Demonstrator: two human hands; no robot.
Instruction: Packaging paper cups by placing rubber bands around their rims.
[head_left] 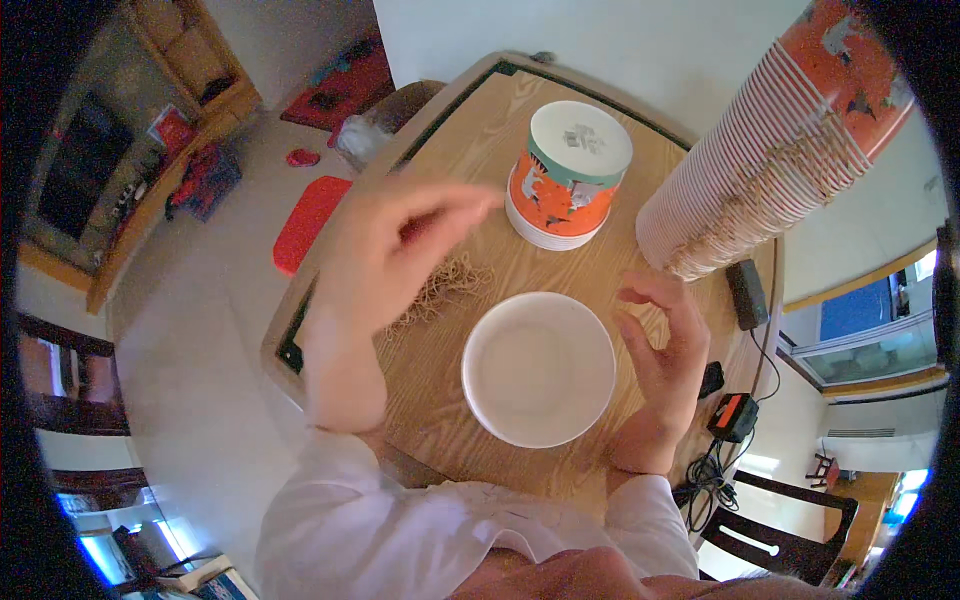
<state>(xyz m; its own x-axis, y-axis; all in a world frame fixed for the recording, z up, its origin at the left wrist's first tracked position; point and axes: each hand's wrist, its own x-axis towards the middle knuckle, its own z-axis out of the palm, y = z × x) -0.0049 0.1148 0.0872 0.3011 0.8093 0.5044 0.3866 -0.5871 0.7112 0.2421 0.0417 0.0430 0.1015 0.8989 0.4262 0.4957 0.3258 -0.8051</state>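
A white round paper tub [538, 370] stands mouth up in front of me, and its inside looks bare. My left hand [400, 245] is raised over the table's left side, above a pile of tan rubber bands [445, 285]. Motion smears its fingers, so I cannot see whether they hold anything. To the right of the white tub, my right hand [668, 335] has its thumb and fingers curved and apart, with nothing visible between them. Farther off, a short stack of orange patterned paper tubs [565, 195] stands upside down, its white-and-green base on top.
A tall leaning stack of nested tubs [750, 160] rises at the right, with many tan bands [775, 190] along its side. Black adapters [735, 415] and coiled cables [710, 475] lie at the table's right edge. A red stool [308, 222] stands left; a dark chair [780, 525] stands lower right.
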